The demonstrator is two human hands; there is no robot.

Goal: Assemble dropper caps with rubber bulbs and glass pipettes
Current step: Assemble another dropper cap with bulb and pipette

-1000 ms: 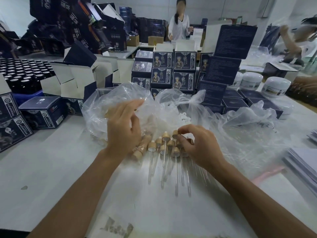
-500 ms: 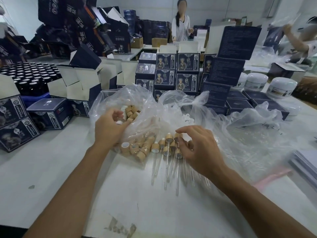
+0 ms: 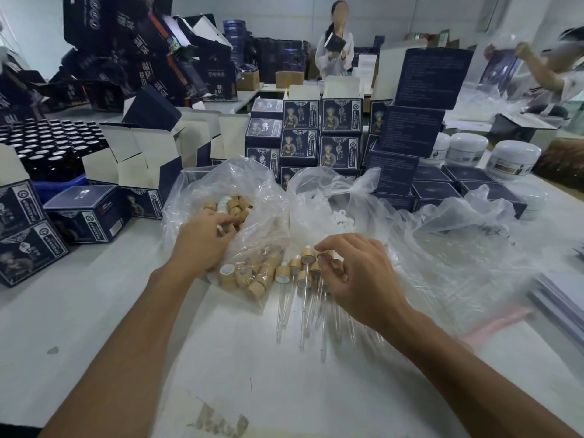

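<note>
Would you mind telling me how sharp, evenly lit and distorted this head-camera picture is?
In the head view, light is soft and even, with faint shadows; wide-angle bending curves the stacked dark boxes at the left edge; the person's arm at far right is motion-blurred; the left hand and right hand are fairly sharp; the clear bags show mild sheen.

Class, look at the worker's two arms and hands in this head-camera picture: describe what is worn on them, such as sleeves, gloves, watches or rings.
Nothing is worn. The left hand and right hand are bare, with no gloves, and no rings show. Both forearms are uncovered as far as the picture's bottom edge: no sleeve, watch or wristband is visible.
</note>
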